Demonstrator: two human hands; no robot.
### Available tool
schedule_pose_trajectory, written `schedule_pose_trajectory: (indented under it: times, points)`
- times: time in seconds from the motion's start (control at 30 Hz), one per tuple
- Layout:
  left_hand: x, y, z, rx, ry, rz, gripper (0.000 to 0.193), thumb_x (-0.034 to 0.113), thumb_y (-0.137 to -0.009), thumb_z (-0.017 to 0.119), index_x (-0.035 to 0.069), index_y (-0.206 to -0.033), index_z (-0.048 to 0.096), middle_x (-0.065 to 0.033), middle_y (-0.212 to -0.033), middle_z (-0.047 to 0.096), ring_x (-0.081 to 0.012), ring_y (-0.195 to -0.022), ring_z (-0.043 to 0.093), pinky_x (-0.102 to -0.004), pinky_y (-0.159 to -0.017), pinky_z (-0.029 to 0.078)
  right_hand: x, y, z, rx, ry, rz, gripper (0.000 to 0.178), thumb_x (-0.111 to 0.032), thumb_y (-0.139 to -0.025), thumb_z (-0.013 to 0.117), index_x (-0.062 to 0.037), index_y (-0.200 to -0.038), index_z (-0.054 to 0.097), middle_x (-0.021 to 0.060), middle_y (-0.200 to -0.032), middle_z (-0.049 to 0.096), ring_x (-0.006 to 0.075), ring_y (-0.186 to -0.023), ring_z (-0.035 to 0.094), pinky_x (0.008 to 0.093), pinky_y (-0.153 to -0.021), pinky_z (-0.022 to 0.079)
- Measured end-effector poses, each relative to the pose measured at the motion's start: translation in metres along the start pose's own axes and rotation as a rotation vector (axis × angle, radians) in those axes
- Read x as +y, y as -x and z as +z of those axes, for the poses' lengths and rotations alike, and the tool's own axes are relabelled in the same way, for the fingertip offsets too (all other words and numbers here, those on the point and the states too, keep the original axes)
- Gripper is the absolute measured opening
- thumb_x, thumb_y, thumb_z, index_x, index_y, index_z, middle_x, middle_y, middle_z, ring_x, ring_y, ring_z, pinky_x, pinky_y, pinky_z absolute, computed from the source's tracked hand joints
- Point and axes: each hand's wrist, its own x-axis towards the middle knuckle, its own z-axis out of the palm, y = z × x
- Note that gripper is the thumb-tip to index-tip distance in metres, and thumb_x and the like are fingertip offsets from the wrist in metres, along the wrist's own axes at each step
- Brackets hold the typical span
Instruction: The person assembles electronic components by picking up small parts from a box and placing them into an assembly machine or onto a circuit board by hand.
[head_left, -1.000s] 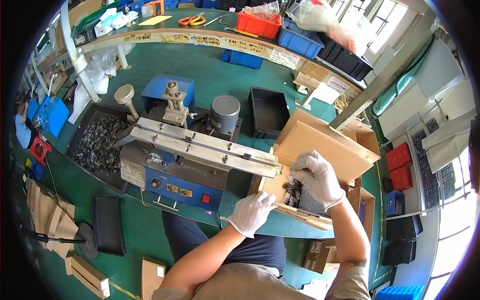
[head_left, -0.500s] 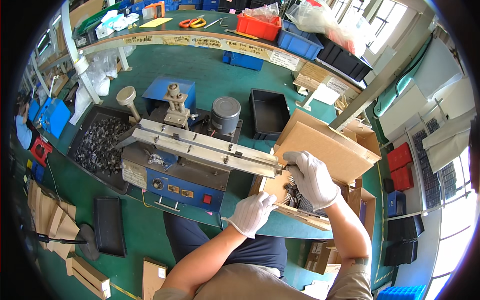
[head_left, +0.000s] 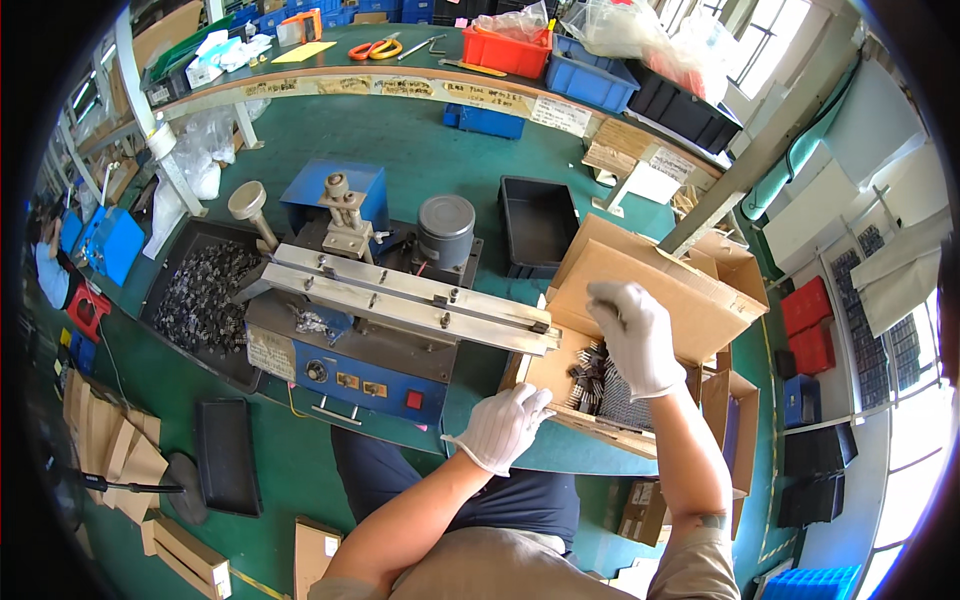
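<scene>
My left hand [head_left: 505, 428], in a white glove, is closed at the near left corner of a wooden box [head_left: 517, 371], its fingertips on the rim. Over that box hovers my gloved right hand [head_left: 638, 340]; its fingers are curled together, and whatever they may hold is hidden. Small dark parts with silvery pins [head_left: 590, 380] lie in the box, some loose, others in close rows. A metal guide rail [head_left: 415, 298] slopes from the blue machine [head_left: 350, 370] to the box's left side. One small black piece [head_left: 540, 327] sits near the rail's lower end.
A black tray heaped with small parts [head_left: 205, 290] stands left of the machine. Behind the box are an empty black bin [head_left: 540, 228] and an open cardboard carton [head_left: 650, 290]. A raised shelf [head_left: 400, 85] with scissors [head_left: 376, 48] and plastic bins crosses the back.
My right hand has lifted away from the rail's end, uncovering it and more parts in the box. My left hand stays at the box corner. The whole view has shifted slightly.
</scene>
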Motion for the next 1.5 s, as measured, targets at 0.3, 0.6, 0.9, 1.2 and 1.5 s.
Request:
schedule_pose_trajectory:
  times: [0.3,0.6,0.9,1.2,1.5]
  points:
    - [0.002,-0.003,-0.005,0.044,0.0,-0.007,0.024,0.019,-0.088,0.081,0.009,-0.109,0.075,-0.0082,-0.096,0.068,-0.031,-0.079,0.072,-0.0412,-0.068,0.06,0.046,0.052,0.043,-0.669,0.603,-0.149,0.021,-0.033,-0.092,0.074,-0.013,-0.097,0.078,0.007,-0.097,0.077,0.0293,-0.103,0.069,0.0485,-0.099,0.047]
    - [0.007,-0.002,-0.007,0.001,0.014,-0.032,0.024,0.019,-0.091,0.079,0.01,-0.112,0.073,-0.0083,-0.099,0.068,-0.0324,-0.084,0.073,-0.0415,-0.07,0.06,0.047,0.054,0.043,-0.705,0.507,-0.133,0.027,-0.033,-0.089,0.073,-0.0084,-0.098,0.079,0.0157,-0.098,0.076,0.0341,-0.101,0.072,0.0484,-0.091,0.054]
    - [0.007,0.0,-0.004,-0.001,-0.062,-0.028,0.024,0.025,-0.094,0.078,0.01,-0.112,0.073,-0.0069,-0.1,0.069,-0.0298,-0.084,0.073,-0.0391,-0.071,0.059,0.025,0.01,-0.001,-0.377,-0.295,0.081,0.015,-0.014,-0.086,0.086,-0.002,-0.091,0.078,0.015,-0.085,0.074,0.0288,-0.078,0.071,0.0376,-0.072,0.056]
    - [0.006,0.0,-0.001,0.025,-0.061,0.0,0.025,0.023,-0.093,0.077,0.011,-0.114,0.069,-0.0078,-0.101,0.066,-0.0309,-0.083,0.073,-0.041,-0.068,0.059,0.019,0.002,0.02,-0.124,-0.37,-0.106,0.012,-0.013,-0.089,0.082,-0.0033,-0.095,0.077,0.0141,-0.083,0.072,0.0313,-0.072,0.069,0.0396,-0.069,0.055]
    - [0.007,0.001,0.0,0.041,-0.072,0.014,0.024,0.023,-0.094,0.076,0.01,-0.113,0.07,-0.0081,-0.103,0.067,-0.0316,-0.083,0.073,-0.0419,-0.068,0.059,0.02,0.012,0.042,0.027,-0.327,-0.302,0.016,-0.01,-0.09,0.082,-0.006,-0.105,0.078,0.0115,-0.091,0.073,0.0267,-0.082,0.072,0.0364,-0.074,0.057]
